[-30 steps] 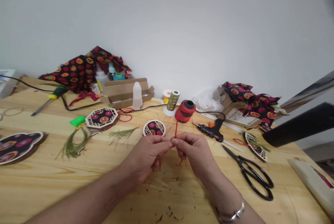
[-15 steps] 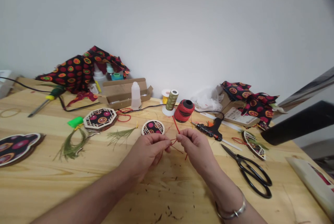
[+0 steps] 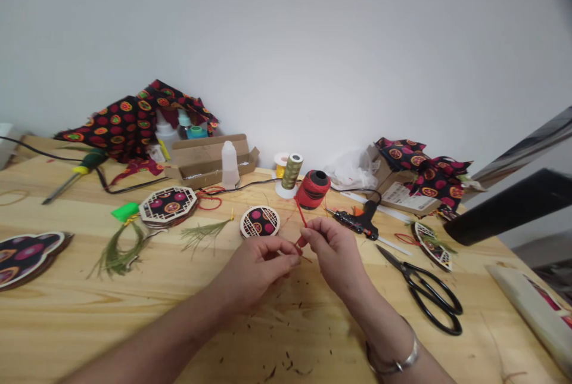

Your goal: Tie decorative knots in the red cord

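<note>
Between both sets of fingers, pinched tight, runs the red cord (image 3: 300,220); the left hand (image 3: 261,268) and right hand (image 3: 331,250) now sit closer together than before, just above the bench (image 3: 134,312), before the red spool (image 3: 313,189).

Both my forearms are bare, with no sleeves anywhere in view, from the lower edge of the frame up to the wrists. My left hand (image 3: 259,268), near the middle of the frame, wears no ring or band that I can see. My right hand (image 3: 333,253), just beside it, is bare too, with short plain fingernails. On my right wrist, at the lower right, sits a thin silver bangle (image 3: 395,360), smooth and shiny, with a small raised knot-like piece on top.
</note>
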Available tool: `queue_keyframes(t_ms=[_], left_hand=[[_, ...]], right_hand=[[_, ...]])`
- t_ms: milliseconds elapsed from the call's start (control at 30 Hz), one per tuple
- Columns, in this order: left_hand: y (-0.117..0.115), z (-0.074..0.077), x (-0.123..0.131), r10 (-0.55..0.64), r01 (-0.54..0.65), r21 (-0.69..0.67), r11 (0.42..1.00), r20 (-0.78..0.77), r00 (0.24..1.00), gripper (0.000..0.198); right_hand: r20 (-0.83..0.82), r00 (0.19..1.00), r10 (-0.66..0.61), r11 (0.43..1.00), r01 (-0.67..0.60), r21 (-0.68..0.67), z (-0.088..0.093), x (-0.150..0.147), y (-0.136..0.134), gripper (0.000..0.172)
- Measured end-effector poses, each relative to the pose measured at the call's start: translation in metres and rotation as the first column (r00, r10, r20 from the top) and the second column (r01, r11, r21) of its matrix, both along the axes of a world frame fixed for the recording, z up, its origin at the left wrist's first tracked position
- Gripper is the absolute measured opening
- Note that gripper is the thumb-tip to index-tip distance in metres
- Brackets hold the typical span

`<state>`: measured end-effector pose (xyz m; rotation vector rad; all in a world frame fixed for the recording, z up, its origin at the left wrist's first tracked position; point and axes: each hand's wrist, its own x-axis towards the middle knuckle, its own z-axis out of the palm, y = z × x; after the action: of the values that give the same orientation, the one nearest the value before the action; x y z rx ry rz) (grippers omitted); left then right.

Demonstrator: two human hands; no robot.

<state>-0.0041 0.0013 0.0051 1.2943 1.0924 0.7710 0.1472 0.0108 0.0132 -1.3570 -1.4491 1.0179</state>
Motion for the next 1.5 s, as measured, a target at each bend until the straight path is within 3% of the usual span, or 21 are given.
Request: queue_keyframes(t_ms=[167,300,433,500,633,700,733,800,867,933,1067,1500], left_hand=[[-0.001,-0.001,0.001,0.038,0.012,0.286,0.958,-0.171,0.985,0.018],[-0.002,-0.003,0.001,0.023,0.055,0.311,0.949,-0.241,0.97,0.021],[-0.003,-0.001,0.001,0.012,0.096,0.36,0.928,-0.288,0.958,0.023],[-0.004,0.002,-0.001,0.129,0.0,0.444,0.896,-0.262,0.956,0.017],[-0.007,0.01,-0.003,0.392,-0.274,0.572,0.773,-0.092,0.915,0.006],[-0.009,0.011,-0.003,0.36,-0.316,0.497,0.808,0.009,0.933,0.003],[-0.009,0.01,-0.002,0.31,-0.305,0.425,0.852,0.059,0.949,0.009],[-0.009,0.007,0.001,0.172,-0.203,0.245,0.948,0.142,0.975,0.021],[-0.009,0.003,0.003,0.066,-0.085,0.106,0.991,0.172,0.983,0.028],[-0.008,0.002,0.004,0.046,-0.054,0.066,0.996,0.118,0.992,0.028],[-0.003,0.004,0.003,0.108,-0.11,0.083,0.99,0.034,0.994,0.019],[0.001,-0.002,0.001,0.226,-0.192,-0.193,0.962,0.175,0.958,0.015]], right_hand=[[-0.183,0.983,0.011,0.987,-0.04,-0.154,0.0,-0.003,-0.001,0.016],[-0.374,0.927,0.009,0.962,-0.109,-0.248,0.0,-0.007,-0.003,0.02],[-0.434,0.901,-0.007,0.952,-0.126,-0.278,0.0,-0.009,-0.003,0.023],[-0.418,0.908,0.0,0.956,-0.122,-0.265,-0.001,-0.008,-0.002,0.023],[-0.314,0.949,0.022,0.973,-0.092,-0.21,-0.004,-0.007,-0.002,0.018],[-0.26,0.965,0.042,0.977,-0.093,-0.191,-0.005,-0.008,-0.002,0.015],[-0.24,0.969,0.055,0.978,-0.101,-0.184,-0.005,-0.008,-0.003,0.015],[-0.213,0.974,0.073,0.979,-0.111,-0.174,-0.004,-0.009,-0.004,0.014],[-0.198,0.977,0.077,0.979,-0.111,-0.169,-0.003,-0.01,-0.005,0.013],[-0.189,0.979,0.072,0.98,-0.104,-0.168,-0.002,-0.01,-0.005,0.013],[-0.175,0.982,0.068,0.984,-0.095,-0.154,-0.003,-0.009,-0.003,0.012],[-0.212,0.976,0.051,0.983,-0.086,-0.159,-0.003,-0.009,-0.002,0.014]])
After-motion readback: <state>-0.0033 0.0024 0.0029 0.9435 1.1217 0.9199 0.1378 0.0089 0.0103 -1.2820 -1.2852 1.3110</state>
